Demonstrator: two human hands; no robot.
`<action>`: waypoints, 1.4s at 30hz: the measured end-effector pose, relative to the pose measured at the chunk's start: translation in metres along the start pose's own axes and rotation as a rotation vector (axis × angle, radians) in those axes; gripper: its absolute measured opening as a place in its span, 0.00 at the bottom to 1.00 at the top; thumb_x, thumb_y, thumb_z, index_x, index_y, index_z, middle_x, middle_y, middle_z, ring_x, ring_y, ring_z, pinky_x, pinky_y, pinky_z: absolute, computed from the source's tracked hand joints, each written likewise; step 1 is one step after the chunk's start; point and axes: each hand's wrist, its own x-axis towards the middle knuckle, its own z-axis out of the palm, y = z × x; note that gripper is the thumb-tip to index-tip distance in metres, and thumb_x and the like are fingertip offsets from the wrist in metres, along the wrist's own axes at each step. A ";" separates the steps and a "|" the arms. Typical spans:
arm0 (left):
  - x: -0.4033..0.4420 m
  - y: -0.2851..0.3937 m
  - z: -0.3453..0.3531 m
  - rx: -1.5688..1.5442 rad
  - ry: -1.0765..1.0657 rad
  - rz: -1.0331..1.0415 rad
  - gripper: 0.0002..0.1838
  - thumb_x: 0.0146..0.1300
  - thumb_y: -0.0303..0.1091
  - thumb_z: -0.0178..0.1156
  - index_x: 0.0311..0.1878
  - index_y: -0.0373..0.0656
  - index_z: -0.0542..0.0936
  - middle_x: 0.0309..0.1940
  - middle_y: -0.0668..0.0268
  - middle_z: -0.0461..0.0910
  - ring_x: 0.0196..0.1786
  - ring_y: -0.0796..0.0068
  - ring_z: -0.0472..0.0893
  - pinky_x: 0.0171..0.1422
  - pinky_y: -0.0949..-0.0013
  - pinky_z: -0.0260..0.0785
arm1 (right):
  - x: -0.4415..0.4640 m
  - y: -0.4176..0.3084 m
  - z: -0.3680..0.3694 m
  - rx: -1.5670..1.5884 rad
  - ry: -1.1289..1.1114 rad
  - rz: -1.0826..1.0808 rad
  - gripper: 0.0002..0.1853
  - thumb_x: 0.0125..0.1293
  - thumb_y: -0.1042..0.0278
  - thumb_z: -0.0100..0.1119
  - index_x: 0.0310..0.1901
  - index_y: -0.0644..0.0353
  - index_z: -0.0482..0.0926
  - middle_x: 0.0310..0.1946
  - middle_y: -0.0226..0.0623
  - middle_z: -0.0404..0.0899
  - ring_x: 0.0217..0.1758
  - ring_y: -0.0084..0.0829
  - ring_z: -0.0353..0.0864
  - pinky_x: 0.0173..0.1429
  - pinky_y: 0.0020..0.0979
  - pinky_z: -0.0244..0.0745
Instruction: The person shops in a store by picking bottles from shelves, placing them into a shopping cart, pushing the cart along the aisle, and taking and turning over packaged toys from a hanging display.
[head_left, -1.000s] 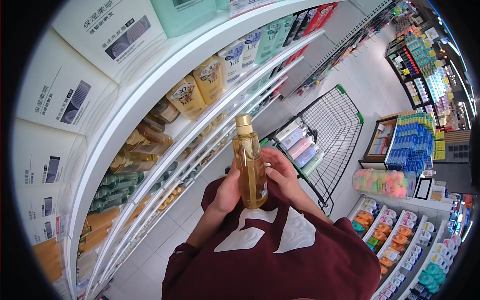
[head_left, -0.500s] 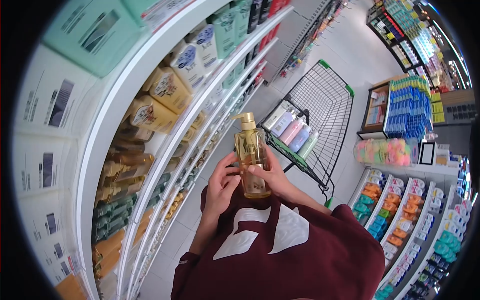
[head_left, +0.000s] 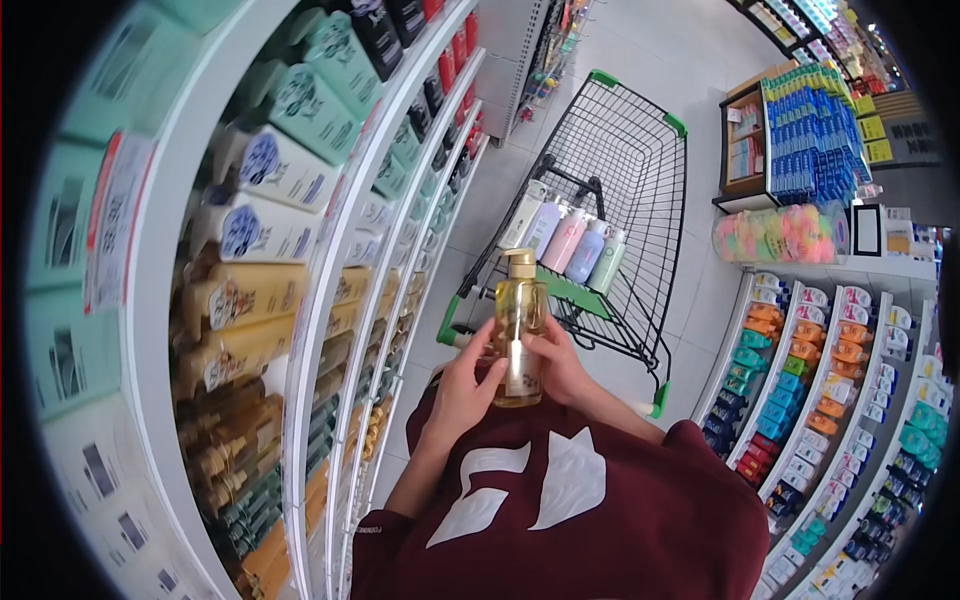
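Observation:
A clear golden pump bottle [head_left: 519, 330] stands upright in front of my chest, between my two hands. My left hand [head_left: 467, 388] has its fingers curled against the bottle's left side. On the other side, my right hand [head_left: 559, 366] grips it, with the thumb across the front. Just beyond the bottle is a wire shopping cart [head_left: 572, 290] with green trim. In its near end stand several pump bottles, among them a purple one [head_left: 543, 228], a pink one [head_left: 567, 240], a blue one [head_left: 586, 252] and a green one [head_left: 608, 262].
Close on my left runs a shelf unit [head_left: 308, 330] lined with cream, white, green and golden bottles. Racks of small colourful packs [head_left: 775, 400] stand to the right. Farther off are a display of blue boxes [head_left: 815, 130] and a clear tub of pastel balls [head_left: 780, 233].
My view has shifted along the shelf, and the cart now appears nearer and further left. The golden bottle sits slightly lower and further right in view, still between both hands.

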 end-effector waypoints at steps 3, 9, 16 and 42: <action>0.032 -0.007 0.014 0.122 -0.078 0.000 0.24 0.68 0.30 0.60 0.66 0.35 0.73 0.53 0.53 0.81 0.52 0.57 0.82 0.58 0.59 0.74 | 0.030 -0.018 -0.039 0.122 0.147 -0.014 0.22 0.70 0.68 0.58 0.63 0.59 0.68 0.50 0.41 0.81 0.52 0.38 0.84 0.58 0.43 0.81; 0.091 -0.087 0.043 0.751 -0.020 0.159 0.20 0.65 0.35 0.61 0.58 0.38 0.77 0.58 0.60 0.77 0.64 0.58 0.71 0.66 0.54 0.64 | 0.132 -0.045 -0.146 -0.040 0.572 -0.086 0.19 0.72 0.65 0.58 0.60 0.59 0.70 0.47 0.38 0.81 0.47 0.35 0.83 0.55 0.41 0.79; 0.096 -0.092 0.054 0.966 -0.019 0.091 0.19 0.62 0.35 0.61 0.56 0.42 0.79 0.56 0.66 0.79 0.64 0.63 0.71 0.60 0.55 0.69 | 0.271 -0.009 -0.259 -0.225 0.675 -0.004 0.29 0.63 0.67 0.66 0.64 0.60 0.67 0.43 0.36 0.78 0.40 0.32 0.80 0.43 0.36 0.77; 0.092 -0.102 0.048 0.893 0.087 0.197 0.19 0.56 0.33 0.61 0.53 0.42 0.81 0.53 0.66 0.79 0.62 0.66 0.74 0.53 0.56 0.75 | 0.245 0.058 -0.314 -1.420 0.200 0.126 0.27 0.60 0.55 0.59 0.55 0.66 0.81 0.44 0.55 0.85 0.50 0.50 0.85 0.58 0.41 0.77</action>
